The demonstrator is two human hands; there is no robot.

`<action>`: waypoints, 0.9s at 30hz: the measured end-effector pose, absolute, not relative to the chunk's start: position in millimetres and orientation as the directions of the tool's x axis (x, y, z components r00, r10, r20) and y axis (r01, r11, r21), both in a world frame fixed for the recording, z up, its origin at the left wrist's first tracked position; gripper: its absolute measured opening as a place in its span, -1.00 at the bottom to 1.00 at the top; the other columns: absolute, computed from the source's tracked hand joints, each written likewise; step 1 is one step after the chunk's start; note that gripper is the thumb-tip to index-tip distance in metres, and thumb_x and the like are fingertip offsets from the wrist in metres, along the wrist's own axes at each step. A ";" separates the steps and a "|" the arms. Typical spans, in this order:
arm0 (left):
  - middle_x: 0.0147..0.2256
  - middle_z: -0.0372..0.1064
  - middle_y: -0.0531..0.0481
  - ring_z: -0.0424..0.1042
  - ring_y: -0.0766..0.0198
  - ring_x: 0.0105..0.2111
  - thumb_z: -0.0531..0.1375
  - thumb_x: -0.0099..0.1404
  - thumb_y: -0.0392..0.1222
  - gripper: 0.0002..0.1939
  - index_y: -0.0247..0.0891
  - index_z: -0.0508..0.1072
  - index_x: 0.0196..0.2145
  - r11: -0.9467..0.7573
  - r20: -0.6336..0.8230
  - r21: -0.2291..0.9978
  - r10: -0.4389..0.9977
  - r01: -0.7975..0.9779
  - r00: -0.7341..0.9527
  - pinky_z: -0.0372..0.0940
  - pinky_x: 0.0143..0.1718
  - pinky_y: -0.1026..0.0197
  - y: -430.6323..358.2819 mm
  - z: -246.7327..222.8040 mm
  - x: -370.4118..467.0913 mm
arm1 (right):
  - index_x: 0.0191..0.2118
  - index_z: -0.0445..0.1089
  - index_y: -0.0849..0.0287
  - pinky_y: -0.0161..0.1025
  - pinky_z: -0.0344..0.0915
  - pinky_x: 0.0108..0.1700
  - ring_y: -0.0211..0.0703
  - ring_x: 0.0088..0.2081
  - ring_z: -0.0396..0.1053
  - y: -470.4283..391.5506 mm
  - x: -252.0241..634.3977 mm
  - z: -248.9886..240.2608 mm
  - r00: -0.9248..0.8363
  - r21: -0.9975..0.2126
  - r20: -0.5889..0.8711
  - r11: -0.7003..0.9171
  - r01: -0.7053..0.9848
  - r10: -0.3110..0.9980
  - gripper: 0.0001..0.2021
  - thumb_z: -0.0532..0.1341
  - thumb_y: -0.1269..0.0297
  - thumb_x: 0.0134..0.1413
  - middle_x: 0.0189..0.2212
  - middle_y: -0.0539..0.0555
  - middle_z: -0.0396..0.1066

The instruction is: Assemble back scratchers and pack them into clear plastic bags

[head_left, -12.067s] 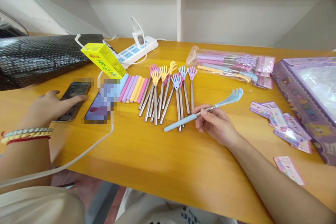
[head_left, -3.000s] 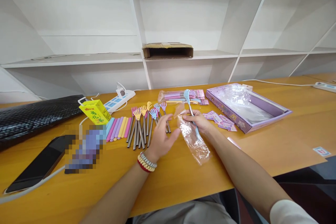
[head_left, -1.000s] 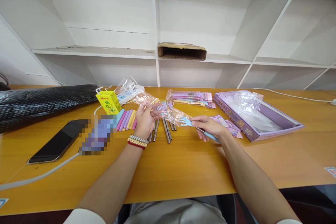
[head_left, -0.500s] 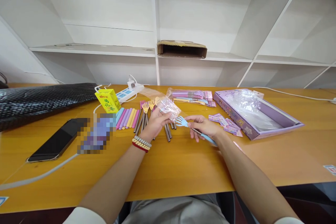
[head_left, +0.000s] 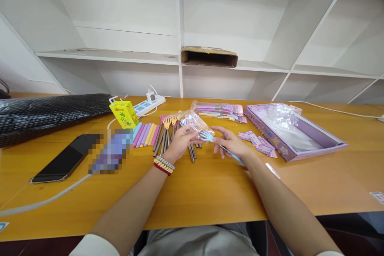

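My left hand [head_left: 181, 141] pinches a clear plastic bag [head_left: 196, 123] near the middle of the table. My right hand [head_left: 229, 143] is closed on a blue hand-shaped scratcher [head_left: 206, 136], whose fingered head lies at the mouth of the bag. Behind and beside my left hand lie several scratcher heads with metal rods [head_left: 163, 140], some yellow, some pink. Left of them is a row of coloured handles [head_left: 146, 135]. Packed scratchers [head_left: 217, 109] in clear bags lie farther back. Small purple cards [head_left: 258, 142] are to the right of my right hand.
A purple box [head_left: 295, 138] with clear plastic inside stands at the right. On the left are a yellow drink carton [head_left: 123, 114], a phone [head_left: 66, 158], a power strip [head_left: 150, 105] and a black wrapped roll [head_left: 54, 116]. A cardboard box [head_left: 210, 57] rests on the shelf.
The scratcher's head has moved slightly left to the bag's opening. The bag has opened out and spread over it, and my left hand has shifted slightly right.
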State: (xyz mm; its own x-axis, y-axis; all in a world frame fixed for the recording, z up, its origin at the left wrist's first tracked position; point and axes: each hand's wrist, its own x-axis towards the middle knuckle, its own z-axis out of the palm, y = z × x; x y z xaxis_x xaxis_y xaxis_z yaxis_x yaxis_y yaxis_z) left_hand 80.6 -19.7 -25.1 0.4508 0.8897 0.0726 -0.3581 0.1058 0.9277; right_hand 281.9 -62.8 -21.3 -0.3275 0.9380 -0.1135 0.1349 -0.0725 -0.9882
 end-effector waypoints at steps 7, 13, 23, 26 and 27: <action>-0.24 0.46 -0.16 0.49 0.11 -0.29 0.26 0.10 -0.23 -0.58 -0.32 0.29 -0.08 0.213 0.004 0.905 0.863 -0.369 0.506 0.41 -0.26 0.10 -32.8 -28.3 89.7 | 0.19 -0.06 0.12 -0.46 0.04 -0.77 -0.31 -0.73 0.29 -63.2 280.6 -20.4 -0.296 -0.995 -0.041 -0.011 0.103 0.954 -0.36 0.17 0.07 0.03 -0.55 0.00 0.45; -0.32 0.47 -0.16 0.50 0.15 -0.36 0.27 0.09 -0.17 -0.71 -0.35 0.34 -0.26 0.208 -0.007 0.894 0.892 -0.396 0.451 0.42 -0.31 0.14 -34.3 -27.1 92.9 | 0.17 0.00 0.12 -0.45 0.07 -0.75 -0.31 -0.73 0.28 -62.3 279.4 -23.1 -0.228 -0.972 -0.044 0.011 0.236 0.973 -0.38 0.14 0.02 0.03 -0.58 -0.02 0.44; -0.46 0.44 -0.05 0.48 0.26 -0.45 0.26 0.08 -0.22 -0.82 -0.35 0.35 -0.39 0.147 -0.026 0.867 0.968 -0.475 0.251 0.42 -0.37 0.19 -25.9 -19.9 87.0 | -0.03 0.24 0.19 -0.40 0.18 -0.65 -0.34 -0.71 0.24 -60.4 279.4 -28.2 -0.215 -0.931 -0.040 0.041 0.362 0.976 -0.53 0.14 -0.03 0.01 -0.64 -0.05 0.36; -0.43 0.45 -0.06 0.48 0.26 -0.44 0.25 0.08 -0.23 -0.83 -0.36 0.37 -0.38 0.130 -0.017 0.857 0.975 -0.499 0.224 0.43 -0.36 0.17 -21.4 -18.8 82.7 | -0.20 0.27 0.20 -0.39 0.18 -0.63 -0.35 -0.69 0.25 -59.1 281.3 -28.8 -0.246 -0.941 -0.060 0.027 0.338 0.967 -0.64 0.17 0.03 -0.01 -0.62 -0.04 0.37; -0.43 0.45 -0.06 0.47 0.26 -0.44 0.25 0.08 -0.23 -0.83 -0.37 0.38 -0.37 0.130 -0.019 0.856 0.975 -0.501 0.222 0.43 -0.37 0.17 -20.2 -18.8 81.6 | -0.25 0.26 0.20 -0.40 0.17 -0.63 -0.35 -0.69 0.25 -58.2 281.9 -29.7 -0.244 -0.941 -0.057 0.030 0.338 0.968 -0.67 0.18 0.03 -0.02 -0.61 -0.03 0.37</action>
State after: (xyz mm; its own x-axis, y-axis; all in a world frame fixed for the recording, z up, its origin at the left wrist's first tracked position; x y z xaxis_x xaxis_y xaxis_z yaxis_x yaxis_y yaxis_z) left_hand 81.6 -20.2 -18.8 0.2216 0.9750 -0.0185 -0.5008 0.1300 0.8558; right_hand 281.9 -58.2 -29.7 -0.2445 0.9680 -0.0566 0.3380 0.0303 -0.9407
